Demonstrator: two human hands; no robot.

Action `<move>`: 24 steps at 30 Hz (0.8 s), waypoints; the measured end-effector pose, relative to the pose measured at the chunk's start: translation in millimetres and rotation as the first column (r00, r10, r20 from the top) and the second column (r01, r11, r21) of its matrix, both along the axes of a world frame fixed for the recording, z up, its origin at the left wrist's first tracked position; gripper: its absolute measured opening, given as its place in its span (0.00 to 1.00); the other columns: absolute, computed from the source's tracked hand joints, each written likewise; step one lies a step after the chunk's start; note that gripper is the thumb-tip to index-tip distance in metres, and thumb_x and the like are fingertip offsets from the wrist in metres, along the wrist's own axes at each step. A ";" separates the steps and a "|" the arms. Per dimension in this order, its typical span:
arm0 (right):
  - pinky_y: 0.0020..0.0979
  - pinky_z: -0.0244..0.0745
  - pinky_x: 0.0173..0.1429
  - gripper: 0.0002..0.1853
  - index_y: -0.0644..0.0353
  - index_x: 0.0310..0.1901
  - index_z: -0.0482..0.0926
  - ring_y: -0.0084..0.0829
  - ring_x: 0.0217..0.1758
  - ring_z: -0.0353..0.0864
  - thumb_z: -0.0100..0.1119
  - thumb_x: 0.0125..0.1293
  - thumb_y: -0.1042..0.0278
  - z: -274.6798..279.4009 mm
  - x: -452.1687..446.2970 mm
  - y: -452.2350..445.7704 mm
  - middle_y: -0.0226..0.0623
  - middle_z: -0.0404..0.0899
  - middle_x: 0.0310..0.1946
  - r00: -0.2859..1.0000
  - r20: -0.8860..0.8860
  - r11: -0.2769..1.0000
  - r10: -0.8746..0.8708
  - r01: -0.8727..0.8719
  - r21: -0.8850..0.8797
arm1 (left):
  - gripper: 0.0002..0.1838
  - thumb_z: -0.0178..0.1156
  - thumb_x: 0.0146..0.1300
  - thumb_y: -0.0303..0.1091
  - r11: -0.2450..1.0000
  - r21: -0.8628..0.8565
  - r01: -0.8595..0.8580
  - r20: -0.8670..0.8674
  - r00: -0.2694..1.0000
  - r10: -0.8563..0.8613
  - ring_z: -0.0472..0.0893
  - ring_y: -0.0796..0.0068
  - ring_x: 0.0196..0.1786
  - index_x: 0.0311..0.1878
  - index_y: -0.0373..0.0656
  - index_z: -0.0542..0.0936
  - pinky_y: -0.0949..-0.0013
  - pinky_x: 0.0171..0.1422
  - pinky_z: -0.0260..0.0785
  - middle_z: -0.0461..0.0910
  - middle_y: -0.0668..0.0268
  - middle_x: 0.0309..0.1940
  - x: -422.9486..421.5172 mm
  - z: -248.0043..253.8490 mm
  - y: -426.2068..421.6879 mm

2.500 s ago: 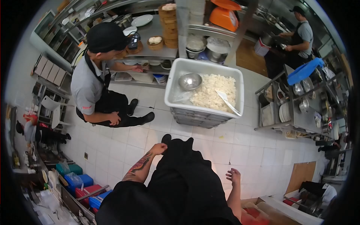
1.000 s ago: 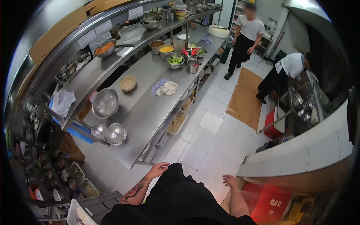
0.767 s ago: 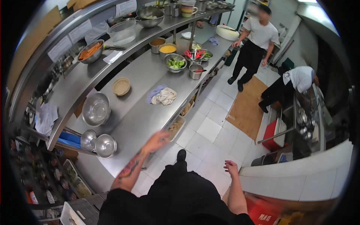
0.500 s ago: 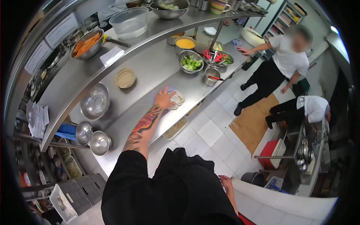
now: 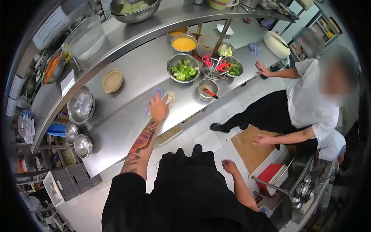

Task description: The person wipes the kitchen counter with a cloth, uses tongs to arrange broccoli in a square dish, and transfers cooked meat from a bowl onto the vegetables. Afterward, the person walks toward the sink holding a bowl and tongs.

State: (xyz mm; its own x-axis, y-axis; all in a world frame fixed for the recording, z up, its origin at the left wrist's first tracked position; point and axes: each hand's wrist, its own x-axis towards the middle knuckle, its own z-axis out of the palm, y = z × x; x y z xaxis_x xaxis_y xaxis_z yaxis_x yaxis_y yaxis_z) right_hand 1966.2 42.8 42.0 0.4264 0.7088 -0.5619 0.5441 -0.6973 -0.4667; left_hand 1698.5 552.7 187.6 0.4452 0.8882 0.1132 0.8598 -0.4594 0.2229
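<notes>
My left hand (image 5: 158,109) presses down on a wiping cloth (image 5: 170,99) on the steel counter (image 5: 116,127). White and bluish fabric shows around its fingers, bunched under the palm. My right hand (image 5: 230,167) hangs beside my body over the floor, fingers loosely curled, with nothing visible in it. Beyond the cloth stand a bowl of chopped green vegetables (image 5: 184,70) and a small metal pot (image 5: 207,90) with a red-handled utensil. Several red-handled scissors (image 5: 216,66) sit in a container behind that pot.
A beige bowl (image 5: 112,81) and steel bowls (image 5: 83,146) stand on the counter. A pot of yellow liquid (image 5: 184,43) is at the back. Overhead runs a steel shelf (image 5: 116,50). At the right a person in a white shirt (image 5: 309,106) rests one hand on the counter edge; another person bends behind.
My view has shifted right and nearer the counter's far end. My left hand stays on the cloth. My right hand has swung forward. The standing person has come closer.
</notes>
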 end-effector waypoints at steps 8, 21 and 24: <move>0.37 0.82 0.52 0.14 0.55 0.54 0.87 0.41 0.44 0.87 0.61 0.68 0.72 164.8 23.3 279.5 0.45 0.88 0.44 0.845 -0.207 0.808 0.493 -0.357 0.468 | 0.30 0.68 0.58 0.29 0.987 -0.160 0.018 0.084 0.996 -0.004 0.69 0.42 0.73 0.65 0.66 0.84 0.38 0.73 0.69 0.65 0.57 0.78 -64.2 -22.0 -13.5; 0.36 0.82 0.50 0.08 0.60 0.45 0.88 0.37 0.41 0.88 0.60 0.69 0.74 143.2 -35.4 223.0 0.43 0.88 0.38 0.823 -0.031 0.788 0.568 -0.531 0.312 | 0.28 0.65 0.63 0.31 0.722 -0.047 -0.691 -0.044 0.723 0.689 0.74 0.41 0.64 0.68 0.59 0.80 0.44 0.61 0.79 0.66 0.53 0.74 -261.9 -33.6 2.9; 0.36 0.83 0.48 0.07 0.61 0.40 0.87 0.30 0.43 0.89 0.59 0.68 0.78 106.5 -53.2 184.9 0.38 0.90 0.39 0.895 -0.100 0.857 0.434 -0.376 0.352 | 0.29 0.68 0.60 0.32 0.848 0.020 -0.529 -0.020 0.848 0.529 0.73 0.43 0.65 0.67 0.59 0.80 0.42 0.61 0.79 0.66 0.54 0.74 -268.3 -44.8 21.8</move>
